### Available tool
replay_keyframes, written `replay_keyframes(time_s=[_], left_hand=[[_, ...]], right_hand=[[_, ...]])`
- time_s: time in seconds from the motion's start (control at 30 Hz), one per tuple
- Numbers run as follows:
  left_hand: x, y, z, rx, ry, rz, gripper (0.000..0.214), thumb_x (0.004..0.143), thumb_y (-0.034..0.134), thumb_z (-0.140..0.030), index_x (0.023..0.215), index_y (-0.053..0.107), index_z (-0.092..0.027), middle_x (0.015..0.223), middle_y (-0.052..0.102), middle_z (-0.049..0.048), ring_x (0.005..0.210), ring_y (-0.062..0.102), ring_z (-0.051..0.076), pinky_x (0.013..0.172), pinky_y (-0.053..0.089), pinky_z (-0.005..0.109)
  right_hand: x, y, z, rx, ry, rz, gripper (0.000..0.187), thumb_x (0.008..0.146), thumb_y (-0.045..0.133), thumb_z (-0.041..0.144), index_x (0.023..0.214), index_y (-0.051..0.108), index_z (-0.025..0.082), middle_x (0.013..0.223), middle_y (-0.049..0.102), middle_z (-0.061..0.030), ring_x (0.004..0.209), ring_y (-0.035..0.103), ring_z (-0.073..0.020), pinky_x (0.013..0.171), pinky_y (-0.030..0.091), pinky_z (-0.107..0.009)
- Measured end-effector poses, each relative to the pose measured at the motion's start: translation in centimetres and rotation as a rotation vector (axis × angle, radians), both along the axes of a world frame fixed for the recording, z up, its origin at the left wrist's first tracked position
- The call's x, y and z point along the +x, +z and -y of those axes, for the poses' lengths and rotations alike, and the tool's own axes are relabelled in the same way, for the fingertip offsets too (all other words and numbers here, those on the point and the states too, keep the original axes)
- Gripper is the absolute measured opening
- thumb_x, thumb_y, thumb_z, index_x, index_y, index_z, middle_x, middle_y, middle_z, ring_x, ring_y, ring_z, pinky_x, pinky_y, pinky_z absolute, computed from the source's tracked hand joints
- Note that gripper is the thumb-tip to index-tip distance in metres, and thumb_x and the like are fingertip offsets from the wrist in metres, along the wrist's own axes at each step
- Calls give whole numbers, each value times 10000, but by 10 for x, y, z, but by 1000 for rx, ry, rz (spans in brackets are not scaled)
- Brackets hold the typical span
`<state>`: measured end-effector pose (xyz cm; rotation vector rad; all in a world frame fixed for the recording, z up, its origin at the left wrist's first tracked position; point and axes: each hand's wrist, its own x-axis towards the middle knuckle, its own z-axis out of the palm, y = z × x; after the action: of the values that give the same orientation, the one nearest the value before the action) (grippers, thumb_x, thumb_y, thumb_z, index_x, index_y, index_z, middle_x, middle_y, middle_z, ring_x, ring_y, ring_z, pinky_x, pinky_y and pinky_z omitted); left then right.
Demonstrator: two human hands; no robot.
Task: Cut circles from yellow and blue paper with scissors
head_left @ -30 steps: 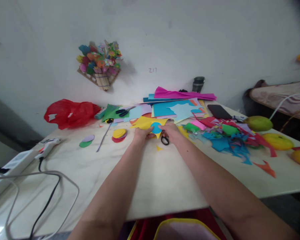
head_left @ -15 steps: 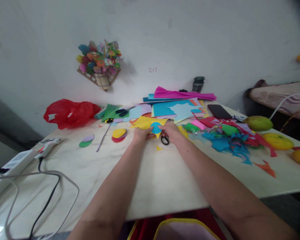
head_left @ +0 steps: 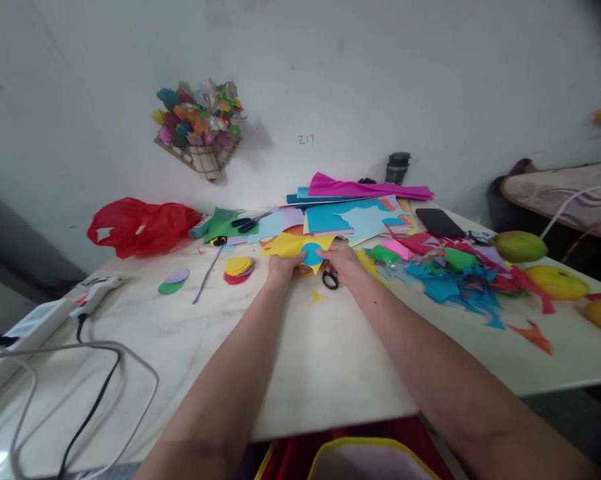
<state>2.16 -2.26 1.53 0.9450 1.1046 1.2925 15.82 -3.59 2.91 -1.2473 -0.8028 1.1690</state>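
A blue paper circle (head_left: 312,254) lies against a sheet of yellow paper (head_left: 287,245) with a cut, pointed edge. My left hand (head_left: 283,268) is closed on the yellow paper, its thumb at the circle's left edge. From the other side, my right hand (head_left: 343,260) pinches the circle and the yellow paper together. Just under the right fingers shows the black finger loop of a pair of scissors (head_left: 330,281); its blades are hidden, and whether the fingers hold it I cannot tell. A small yellow scrap (head_left: 319,296) lies below the hands.
Left of my hands are stacked yellow circles (head_left: 239,267), a green circle (head_left: 171,287) and other scissors (head_left: 250,223). Paper scraps (head_left: 440,283), a phone (head_left: 439,223) and mangoes (head_left: 555,283) are at right. A red plastic bag (head_left: 143,227) and a power strip (head_left: 35,327) lie left.
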Motion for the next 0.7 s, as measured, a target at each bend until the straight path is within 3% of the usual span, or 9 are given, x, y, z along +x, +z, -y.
replay_keyframes(time_s=[0.47,0.7], left_hand=[[0,-3,-4,57,48,-76,153,635,830,-193,647,681,-158,571,682,23,469,628,167,511,542,281],[0,-3,-5,43,54,-106,169,634,836,-200,628,673,-155,588,693,65,510,654,207,523,555,305]], right_hand=[[1,-1,0,-4,5,-6,208,716,734,15,589,612,126,424,552,24,351,426,-61,324,298,-172],[1,1,1,-14,3,9,212,727,734,7,595,618,125,441,569,15,347,419,-59,327,299,-182]])
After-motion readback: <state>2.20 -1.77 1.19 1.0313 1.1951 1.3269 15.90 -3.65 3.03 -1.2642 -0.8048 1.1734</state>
